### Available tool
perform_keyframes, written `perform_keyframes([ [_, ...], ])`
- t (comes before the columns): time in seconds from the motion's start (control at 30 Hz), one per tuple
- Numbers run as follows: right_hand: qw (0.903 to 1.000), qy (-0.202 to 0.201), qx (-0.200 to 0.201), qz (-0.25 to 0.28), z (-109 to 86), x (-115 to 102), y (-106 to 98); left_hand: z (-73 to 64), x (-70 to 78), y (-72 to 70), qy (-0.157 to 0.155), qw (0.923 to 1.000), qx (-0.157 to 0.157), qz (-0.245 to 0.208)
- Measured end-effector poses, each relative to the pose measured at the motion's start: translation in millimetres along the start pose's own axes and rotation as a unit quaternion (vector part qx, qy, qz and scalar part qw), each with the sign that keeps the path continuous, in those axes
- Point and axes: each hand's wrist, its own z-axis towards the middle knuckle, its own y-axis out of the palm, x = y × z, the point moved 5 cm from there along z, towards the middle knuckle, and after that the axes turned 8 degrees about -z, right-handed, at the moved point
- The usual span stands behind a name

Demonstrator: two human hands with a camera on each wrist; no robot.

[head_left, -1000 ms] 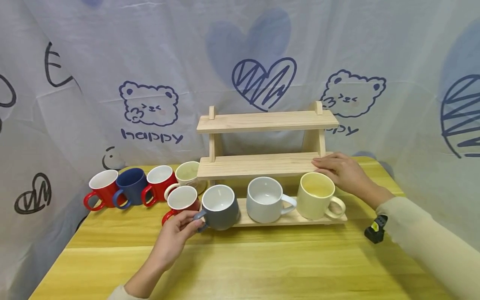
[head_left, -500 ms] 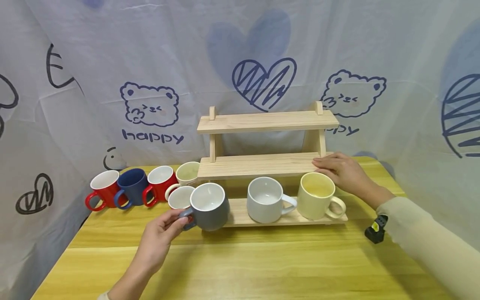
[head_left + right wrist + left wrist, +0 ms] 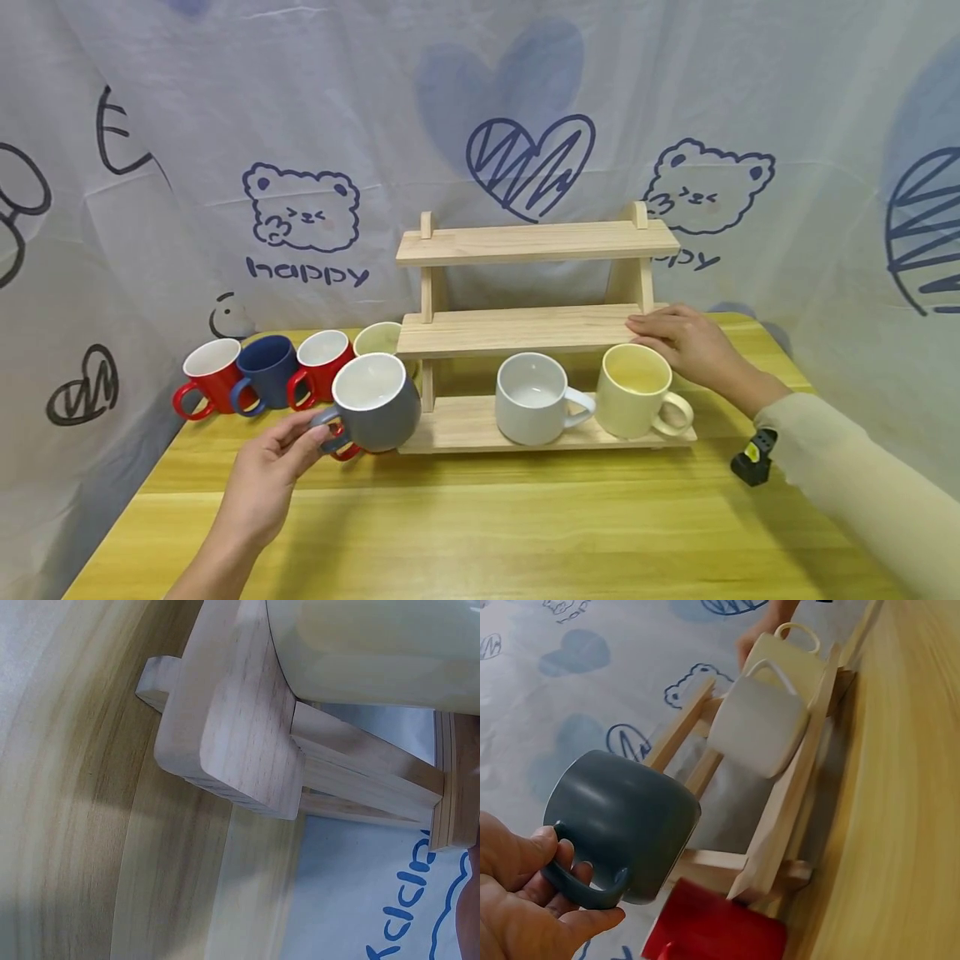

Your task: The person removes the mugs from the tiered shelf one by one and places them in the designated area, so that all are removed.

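Note:
My left hand (image 3: 258, 483) pinches the handle of a grey-blue mug (image 3: 386, 421) with a white inside. In the head view this mug is to the left of the bottom tier, in front of a red mug (image 3: 712, 926) that it mostly hides. The left wrist view shows my fingers around the handle. On the right, my right hand (image 3: 686, 350) grips the end of the middle tier of a three-tier wooden shelf (image 3: 510, 329). On the bottom tier stand a white mug (image 3: 528, 417) and a pale yellow mug (image 3: 630, 408), the yellow one just below my right hand.
Along the back left of the wooden table (image 3: 450, 533) stand a red mug (image 3: 217, 387), a blue mug (image 3: 272, 379), another red mug (image 3: 324, 375) and a cream mug (image 3: 378, 336) partly hidden. A printed cloth (image 3: 337, 108) hangs behind the shelf.
My left hand has lifted the grey-blue mug from the left end of the bottom tier and carried it leftward, baring that end. My right hand has stayed on the shelf.

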Motion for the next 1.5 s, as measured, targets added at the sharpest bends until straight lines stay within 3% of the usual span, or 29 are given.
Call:
perform_keyframes([
  [0.2, 1.0000, -0.002, -0.001, 0.000, -0.6, -0.3, -1.8, -0.6, 4.6, -16.4, 0.027, 0.9986, 0.015, -0.042],
  [0.47, 1.0000, -0.001, 0.001, 0.003, 0.3, -0.6, -2.3, 0.8, 5.3, -36.7, 0.043, 0.9968, 0.033, -0.059],
  [0.8, 1.0000, 0.000, 0.000, 0.003, -0.6, 3.6, 0.5, 3.4, 3.0, -59.5, 0.072, 0.9892, 0.049, -0.118],
  [1.17, 1.0000, 0.002, -0.002, 0.007, 0.1, 0.7, -1.8, 6.8, -5.5, -80.5, 0.041, 0.9838, 0.103, -0.141],
  [1.5, 0.9999, -0.006, 0.007, 0.010, -0.3, 0.0, -1.7, 8.5, -14.7, -95.1, 0.007, 0.9789, 0.165, -0.120],
])
